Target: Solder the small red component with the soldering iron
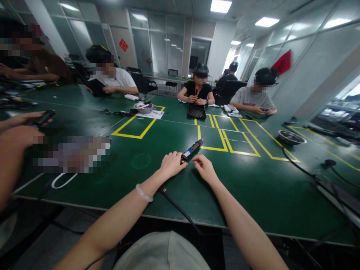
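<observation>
My left hand (172, 164) is wrapped over the near end of a black and blue stick-shaped tool (191, 150), which resembles an electric screwdriver. The tool's far end points forward and right, low over the green table (157, 202). A bit of red shows beside my left fingers. Just right of the tool, my right hand (204, 168) has its fingers curled in close to the thumb. Whatever it may hold is hidden. Below my left wrist, a black cable (180, 210) runs across the table and over the near edge.
Yellow tape outlines (213, 149) mark the table ahead. At the left, another person's hands hold a similar tool (45, 118). Several people sit across the table. A metal bowl (292, 137) stands at right, another bowl (144, 107) farther off, and a black tray (197, 111) beyond.
</observation>
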{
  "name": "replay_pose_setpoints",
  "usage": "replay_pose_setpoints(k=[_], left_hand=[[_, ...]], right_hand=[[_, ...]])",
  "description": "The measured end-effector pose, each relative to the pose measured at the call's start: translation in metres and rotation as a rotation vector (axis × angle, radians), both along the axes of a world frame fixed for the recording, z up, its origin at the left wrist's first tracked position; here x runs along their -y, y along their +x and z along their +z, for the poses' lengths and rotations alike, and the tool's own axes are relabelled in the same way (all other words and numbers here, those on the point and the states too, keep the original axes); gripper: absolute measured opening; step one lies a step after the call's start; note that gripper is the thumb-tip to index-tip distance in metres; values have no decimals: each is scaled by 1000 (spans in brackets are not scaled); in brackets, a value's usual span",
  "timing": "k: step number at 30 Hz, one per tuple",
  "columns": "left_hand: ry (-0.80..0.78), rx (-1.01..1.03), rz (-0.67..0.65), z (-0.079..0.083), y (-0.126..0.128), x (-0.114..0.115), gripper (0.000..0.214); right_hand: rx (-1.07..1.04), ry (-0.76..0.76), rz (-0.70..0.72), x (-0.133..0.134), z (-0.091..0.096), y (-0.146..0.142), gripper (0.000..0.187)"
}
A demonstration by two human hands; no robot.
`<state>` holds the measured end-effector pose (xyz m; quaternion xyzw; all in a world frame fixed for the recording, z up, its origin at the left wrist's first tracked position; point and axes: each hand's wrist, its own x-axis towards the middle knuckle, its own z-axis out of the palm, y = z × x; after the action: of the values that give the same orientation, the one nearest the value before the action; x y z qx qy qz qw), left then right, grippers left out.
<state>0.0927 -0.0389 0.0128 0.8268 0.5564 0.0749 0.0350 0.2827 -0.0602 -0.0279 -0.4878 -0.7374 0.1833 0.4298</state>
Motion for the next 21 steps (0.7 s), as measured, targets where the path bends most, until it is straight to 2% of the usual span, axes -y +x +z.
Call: replay_pose_setpoints(k=[7, 11, 16, 21], left_hand=[[-53, 73, 12, 6, -11, -7, 49], [21, 73, 10, -2, -8, -2, 47], [118, 42, -73, -10, -4, 6, 48], [87, 16, -94, -7, -4, 5, 49]], right_hand=[[29, -13, -6, 0, 0, 1, 17], [36, -9, -1, 1, 1, 0, 17], [32, -11, 5, 1, 2, -2, 17], [18, -11, 2, 0, 0, 0, 17]])
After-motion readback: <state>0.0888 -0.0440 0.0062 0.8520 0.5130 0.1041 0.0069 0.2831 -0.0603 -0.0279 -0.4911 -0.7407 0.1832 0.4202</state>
